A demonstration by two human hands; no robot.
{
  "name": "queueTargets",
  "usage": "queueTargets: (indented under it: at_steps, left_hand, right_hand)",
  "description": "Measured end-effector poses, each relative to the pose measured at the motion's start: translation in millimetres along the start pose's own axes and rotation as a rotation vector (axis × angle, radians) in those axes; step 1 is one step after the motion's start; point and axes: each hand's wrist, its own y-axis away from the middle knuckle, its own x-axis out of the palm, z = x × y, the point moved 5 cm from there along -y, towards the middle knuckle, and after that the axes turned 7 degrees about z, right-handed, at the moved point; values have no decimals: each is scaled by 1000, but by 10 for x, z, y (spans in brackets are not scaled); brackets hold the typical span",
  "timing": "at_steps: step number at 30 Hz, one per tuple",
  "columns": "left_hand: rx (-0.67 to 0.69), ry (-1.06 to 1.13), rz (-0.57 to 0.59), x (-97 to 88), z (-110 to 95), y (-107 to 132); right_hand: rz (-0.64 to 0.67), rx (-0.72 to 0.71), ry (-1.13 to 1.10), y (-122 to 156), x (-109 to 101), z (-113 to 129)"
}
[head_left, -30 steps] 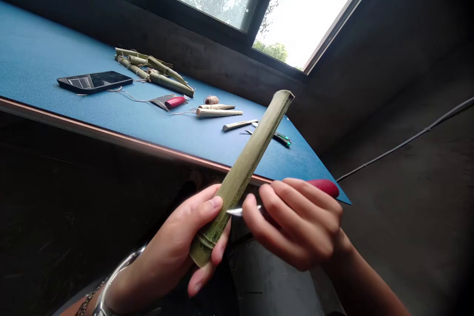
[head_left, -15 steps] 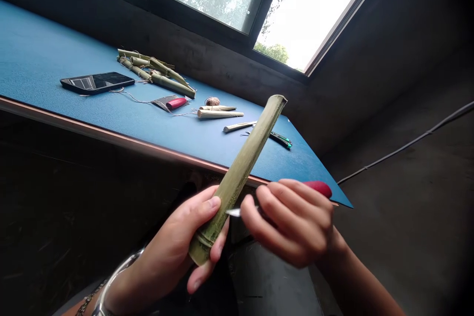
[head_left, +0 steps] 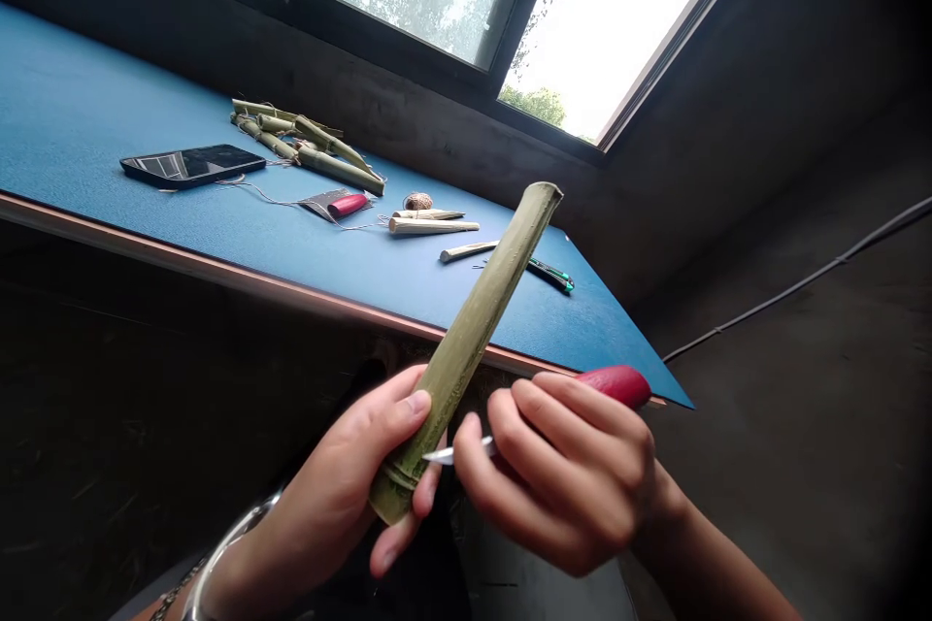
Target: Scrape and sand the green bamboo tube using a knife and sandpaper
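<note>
The left grip [head_left: 356, 471] is closed around the lower part of a green bamboo piece [head_left: 475, 335], thumb laid along its near face and fingertips showing at its other edge. The right grip [head_left: 564, 475] is curled tightly round the red handle of a knife [head_left: 613, 384], whose blade points left, its tip at the bamboo's right edge just above the node ring; whether it bites in, I cannot tell. The bamboo slants up and rightward, held in front of the counter [head_left: 240, 243], its upper end in line with the blue top. Beyond it lie a green-and-black cutter [head_left: 551, 277] and a short pale stick [head_left: 466, 252]. Farther left are two pale sticks [head_left: 434, 225], a ball of twine [head_left: 417, 202], a red-handled tool [head_left: 348, 206] on a dark sheet [head_left: 316, 204], a phone [head_left: 193, 165] and, near the wall, a heap of bamboo pieces [head_left: 339, 169].
</note>
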Motion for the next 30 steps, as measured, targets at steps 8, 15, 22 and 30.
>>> queueTargets:
  at_steps: [8,15,22,30]
  left_hand:
    - [39,-49,-41,-51,4,-7]
    - [57,-60,-65,-64,6,10]
    - [58,-57,-51,-47,1,9]
    - [64,-43,-46,-35,-2,33]
  right_hand:
    - [3,-5,3,9,57,3]
    - [17,6,12,23,55,-15]
    - [4,10,15,0,36,-7]
    - [-11,36,12,-4,27,-21]
